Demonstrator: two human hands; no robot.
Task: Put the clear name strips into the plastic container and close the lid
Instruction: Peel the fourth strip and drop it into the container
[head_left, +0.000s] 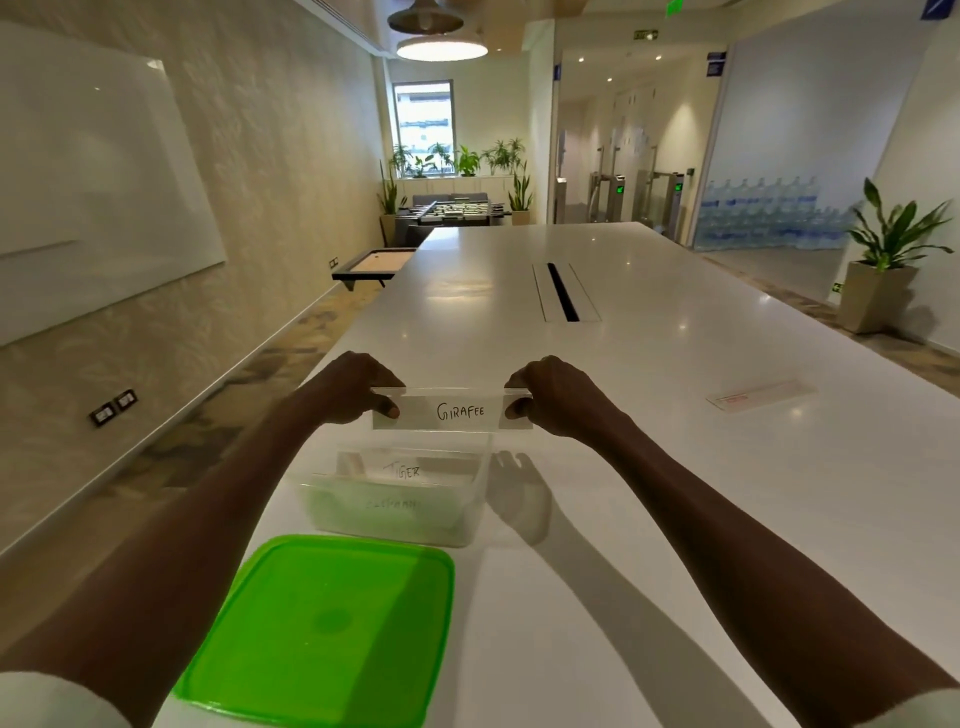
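A clear name strip (453, 410) with a paper label reading "GIRAFEE" is held level in the air just above the far side of the open clear plastic container (470, 519). My left hand (347, 387) pinches its left end and my right hand (558, 392) pinches its right end. Inside the container stand two more strips, one reading "TIGER" (402, 470), the other too faint to read. The green lid (327, 629) lies flat on the white table (649, 467) in front of the container, near me. Another clear strip (758, 395) with a red mark lies on the table to the right.
A black cable slot (562, 291) runs down the middle of the table farther away. The table's left edge passes close to the container and lid. A potted plant (883, 260) stands on the floor at the right; a whiteboard (88, 197) hangs on the left wall.
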